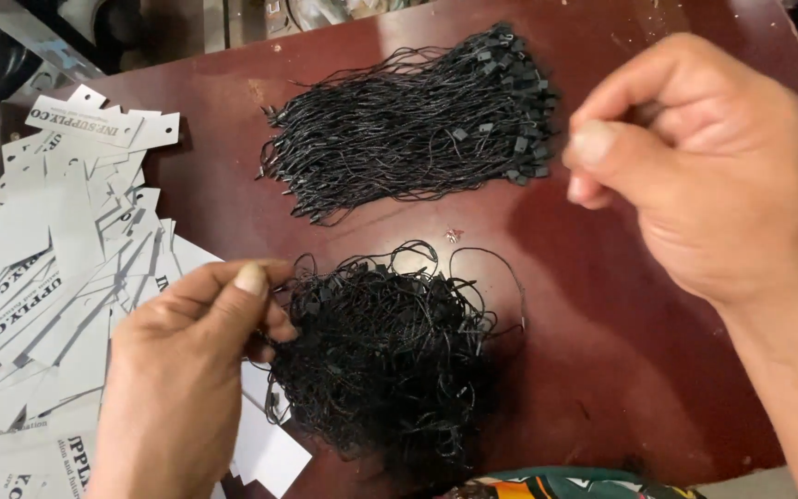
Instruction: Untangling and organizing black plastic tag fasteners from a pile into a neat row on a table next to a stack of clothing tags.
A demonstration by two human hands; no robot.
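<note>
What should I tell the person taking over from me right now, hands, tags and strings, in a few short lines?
Left hand: fingers pinched at the edge of the tangled pile of black string loops near the front of the table.
Right hand: raised over the table's right side, fingers curled shut; whether it holds a string cannot be told.
Straight bundle of black strings lies further back on the dark red table.
White paper tags are spread in a heap on the left, some under the left hand.
Done: cannot tell from this view.
Left: both string piles and the tag heap remain.
</note>
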